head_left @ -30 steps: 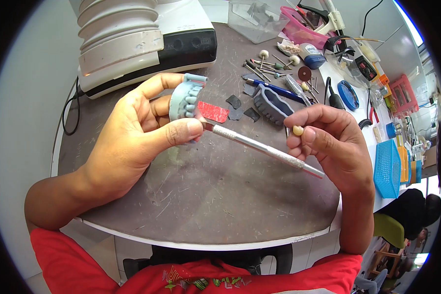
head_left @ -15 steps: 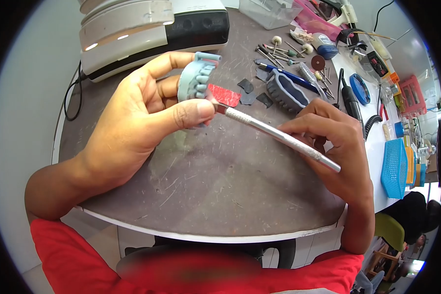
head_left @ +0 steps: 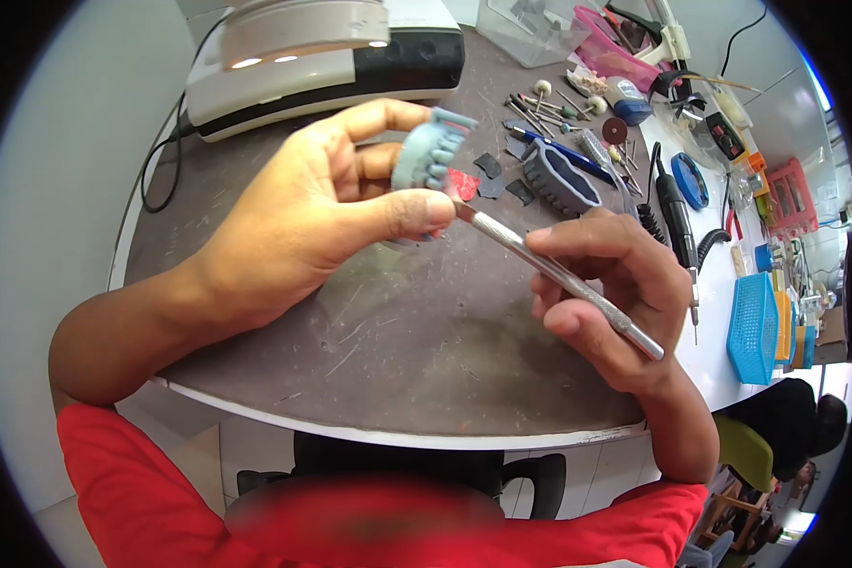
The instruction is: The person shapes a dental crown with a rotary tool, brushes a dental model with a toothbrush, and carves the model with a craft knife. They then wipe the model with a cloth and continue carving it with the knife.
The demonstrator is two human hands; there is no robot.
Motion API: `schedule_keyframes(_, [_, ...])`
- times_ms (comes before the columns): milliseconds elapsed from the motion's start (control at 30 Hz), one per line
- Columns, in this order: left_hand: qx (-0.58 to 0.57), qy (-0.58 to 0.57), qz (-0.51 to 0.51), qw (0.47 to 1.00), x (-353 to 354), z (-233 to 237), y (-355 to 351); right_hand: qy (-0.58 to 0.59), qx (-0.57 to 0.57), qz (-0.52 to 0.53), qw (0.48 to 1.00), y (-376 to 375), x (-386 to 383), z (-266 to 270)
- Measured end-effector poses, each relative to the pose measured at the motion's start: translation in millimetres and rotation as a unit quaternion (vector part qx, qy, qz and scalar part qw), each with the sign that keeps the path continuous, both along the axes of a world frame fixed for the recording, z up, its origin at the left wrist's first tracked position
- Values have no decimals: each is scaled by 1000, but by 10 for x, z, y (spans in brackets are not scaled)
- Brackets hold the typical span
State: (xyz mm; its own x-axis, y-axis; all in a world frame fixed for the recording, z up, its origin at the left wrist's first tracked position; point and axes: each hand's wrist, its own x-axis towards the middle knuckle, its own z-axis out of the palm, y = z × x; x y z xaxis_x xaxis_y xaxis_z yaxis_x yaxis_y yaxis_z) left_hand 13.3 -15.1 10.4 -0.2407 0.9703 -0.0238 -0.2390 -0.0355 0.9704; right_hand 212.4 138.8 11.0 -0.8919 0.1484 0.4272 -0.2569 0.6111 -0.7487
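My left hand (head_left: pixel 341 194) holds a grey-blue dental model (head_left: pixel 426 156) between thumb and fingers, its row of teeth turned to the right. In my right hand (head_left: pixel 625 284) is a silver knife with a knurled handle (head_left: pixel 568 282), its blade touching or very near the model beside my left thumb. A red piece (head_left: pixel 463 185) shows just behind the blade; whether it is attached to the model I cannot tell. Small dark flat scraps (head_left: pixel 488 166) and a grey-blue arch-shaped piece (head_left: pixel 559 176) lie on the table beyond the knife.
A white and black machine (head_left: pixel 322 71) and a lamp (head_left: pixel 303 28) stand at the back left. Rotary bits (head_left: pixel 541 114), a blue pen (head_left: pixel 577 156) and a black handpiece (head_left: pixel 672 204) lie at the right. Farther right is a blue basket (head_left: pixel 754 327).
The model and my left hand appear farther right and are tilted differently. Less of the red piece shows. My right fingers have shifted on the knife handle, with the thumb now visible.
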Motion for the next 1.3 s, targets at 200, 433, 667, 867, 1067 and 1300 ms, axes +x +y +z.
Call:
schedule_keyframes(200, [38,34,-67,996,-18,-41,15,15,-62,-35,997,-139,-130,-16])
schedule_keyframes(433, [70,-29,-38,996,-38,-125,12,-27,-76,-33,996,-188,-407,20])
schedule_keyframes(667, [44,-69,-61,995,8,-97,-18,-16,-71,-64,995,-124,-376,-45])
schedule_keyframes(867, [36,-51,-47,997,-5,-142,-14,9,-103,-49,993,-103,-371,-75])
schedule_keyframes(1067, [40,-21,-34,998,-31,-151,-5,-1,-130,0,992,-79,-351,-54])
schedule_keyframes(1300, [42,29,1,999,-36,-177,-8,-3,-195,-38,980,-157,-331,-89])
